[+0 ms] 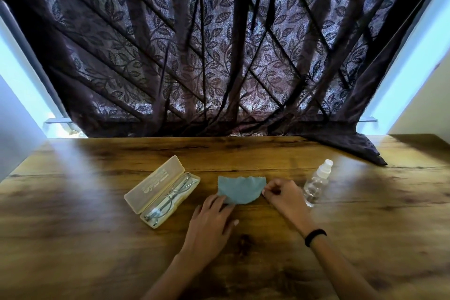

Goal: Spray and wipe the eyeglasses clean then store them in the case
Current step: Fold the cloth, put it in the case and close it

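1. Eyeglasses (170, 196) with a thin metal frame lie folded inside the open glasses case (162, 192), which sits on the wooden table (97, 238) to the left of the hands.
2. The case is pale, translucent plastic, set at a slant, its lid (153, 184) swung back flat on the far-left side.
3. A blue-grey cleaning cloth (239, 190) lies on the table just right of the case, its far edge scalloped.
4. The left hand (210, 223) rests palm down with fingers spread, the fingertips pressing the near-left corner of the cloth against the table.
5. The right hand (283, 195) pinches the cloth's right edge between thumb and forefinger, the other fingers curled in; a black band (314, 237) circles that wrist.
6. A clear spray bottle (316, 184) with a white nozzle stands just right of the right hand, apart from it.
7. A dark leaf-patterned curtain (219, 56) hangs behind the table, its lower right corner draped on the tabletop.
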Demonstrator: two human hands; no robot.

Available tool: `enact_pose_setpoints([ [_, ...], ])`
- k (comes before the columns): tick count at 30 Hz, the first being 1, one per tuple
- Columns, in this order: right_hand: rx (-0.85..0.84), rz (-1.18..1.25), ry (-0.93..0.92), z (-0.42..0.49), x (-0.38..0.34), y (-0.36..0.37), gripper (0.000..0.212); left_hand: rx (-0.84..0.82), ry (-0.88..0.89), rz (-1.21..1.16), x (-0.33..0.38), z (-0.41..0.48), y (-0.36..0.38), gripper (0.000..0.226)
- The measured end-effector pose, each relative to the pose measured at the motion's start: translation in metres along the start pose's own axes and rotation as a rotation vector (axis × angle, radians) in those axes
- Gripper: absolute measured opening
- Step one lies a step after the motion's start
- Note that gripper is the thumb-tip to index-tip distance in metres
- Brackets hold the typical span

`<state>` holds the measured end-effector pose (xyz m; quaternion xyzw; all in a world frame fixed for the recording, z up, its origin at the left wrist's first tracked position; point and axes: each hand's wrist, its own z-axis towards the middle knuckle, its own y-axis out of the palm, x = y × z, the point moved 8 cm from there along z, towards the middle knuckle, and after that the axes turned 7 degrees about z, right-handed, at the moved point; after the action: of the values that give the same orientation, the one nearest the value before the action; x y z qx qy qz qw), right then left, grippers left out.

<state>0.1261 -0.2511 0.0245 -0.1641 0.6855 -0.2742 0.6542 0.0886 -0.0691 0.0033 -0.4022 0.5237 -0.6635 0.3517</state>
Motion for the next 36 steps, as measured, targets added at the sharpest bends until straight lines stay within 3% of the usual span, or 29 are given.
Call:
enact_pose_setpoints([
  [4,-0.040,-0.010,-0.062,0.007,-0.024,0.015,0.002,0.035,-0.012,-0.032,0.000,-0.005,0.001,0.045],
  [11,-0.340,-0.254,-0.385,-0.011,-0.077,0.072,0.011,0.162,-0.031,-0.149,-0.001,-0.015,-0.009,0.031],
  [15,-0.420,-0.358,-0.492,-0.023,-0.078,0.090,0.016,0.197,-0.053,-0.161,-0.006,-0.020,-0.012,0.028],
  [18,-0.323,-0.216,-0.404,-0.019,-0.066,0.075,0.030,0.212,-0.080,-0.167,-0.011,-0.020,-0.015,0.027],
  [21,-0.198,-0.145,-0.361,-0.014,-0.049,0.052,0.029,0.227,-0.080,-0.170,-0.016,-0.015,-0.021,0.028],
  [27,-0.275,-0.284,-0.438,-0.023,-0.031,0.050,0.025,0.125,-0.011,-0.122,-0.016,0.011,-0.019,0.037],
  [36,-0.133,-0.387,-0.544,-0.029,-0.034,0.049,0.022,0.048,0.134,0.150,-0.012,0.017,-0.011,0.034],
])
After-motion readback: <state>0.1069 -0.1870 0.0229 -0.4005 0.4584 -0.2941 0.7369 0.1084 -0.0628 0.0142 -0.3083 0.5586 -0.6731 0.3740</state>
